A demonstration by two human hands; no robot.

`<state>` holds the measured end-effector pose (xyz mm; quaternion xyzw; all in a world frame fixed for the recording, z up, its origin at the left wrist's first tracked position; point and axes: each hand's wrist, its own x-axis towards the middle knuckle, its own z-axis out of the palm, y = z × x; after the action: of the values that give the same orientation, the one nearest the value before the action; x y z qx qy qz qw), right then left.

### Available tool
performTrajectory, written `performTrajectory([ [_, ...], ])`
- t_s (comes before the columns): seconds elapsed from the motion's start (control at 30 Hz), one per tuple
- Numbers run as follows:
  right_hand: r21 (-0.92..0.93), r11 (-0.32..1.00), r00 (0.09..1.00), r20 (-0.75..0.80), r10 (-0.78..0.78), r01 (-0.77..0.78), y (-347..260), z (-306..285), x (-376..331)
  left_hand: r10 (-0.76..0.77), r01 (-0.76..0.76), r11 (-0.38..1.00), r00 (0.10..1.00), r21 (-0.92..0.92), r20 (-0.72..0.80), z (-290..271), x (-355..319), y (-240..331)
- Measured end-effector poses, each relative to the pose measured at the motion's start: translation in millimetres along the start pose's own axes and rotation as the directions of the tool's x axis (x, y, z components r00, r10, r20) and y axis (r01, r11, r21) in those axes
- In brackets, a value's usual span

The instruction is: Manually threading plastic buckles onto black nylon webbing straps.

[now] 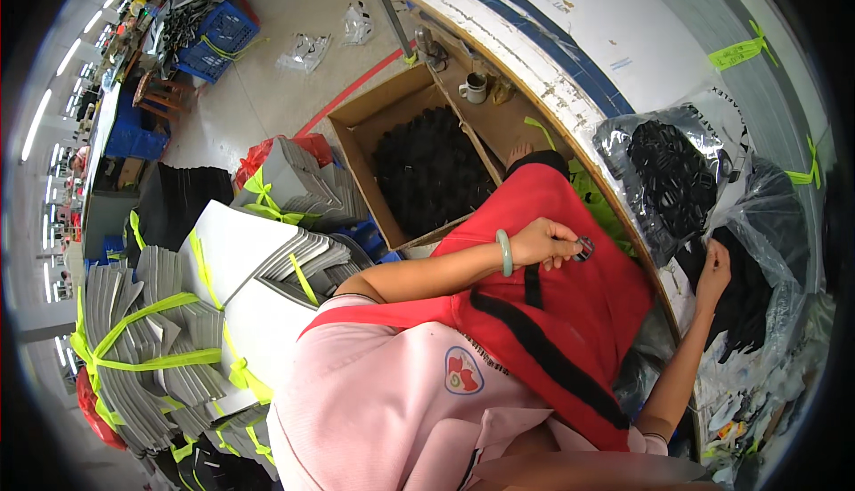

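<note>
My left hand (545,243), with a pale green bangle (505,252) at the wrist, is above my lap. Its fingertips pinch a small black buckle (584,249). At the table's edge, my right hand (714,268) has its fingers closed beside a pile of black strap pieces (741,300); whatever is between those fingers is too small or hidden to make out. Just beyond the right hand, a clear plastic bag (614,139) lies opened on the table with many black plastic buckles (672,170) in it. A red apron (570,215) with black strips covers my lap.
An open cardboard box (356,115) of black pieces stands on the floor ahead. Bundles of grey sheets (160,331) tied with yellow-green strips crowd the left. The worn white table (570,113) runs along the right. A mug (474,89) stands past the box.
</note>
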<state>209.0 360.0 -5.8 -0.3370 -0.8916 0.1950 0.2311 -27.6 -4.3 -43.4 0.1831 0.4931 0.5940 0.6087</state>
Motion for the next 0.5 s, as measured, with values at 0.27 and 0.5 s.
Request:
performTrajectory([
  [0.27,0.025,0.996,0.970,0.230,0.074,-0.082,-36.0,-16.8,12.8,0.024,-0.029,0.994,0.998,-0.102,-0.055,-9.7,-11.1,7.9],
  [0.5,-0.049,0.997,0.998,0.020,-0.055,0.056,-4.8,13.3,-5.2,0.023,-0.026,0.996,0.999,-0.080,-0.046,-9.9,-9.9,5.3],
])
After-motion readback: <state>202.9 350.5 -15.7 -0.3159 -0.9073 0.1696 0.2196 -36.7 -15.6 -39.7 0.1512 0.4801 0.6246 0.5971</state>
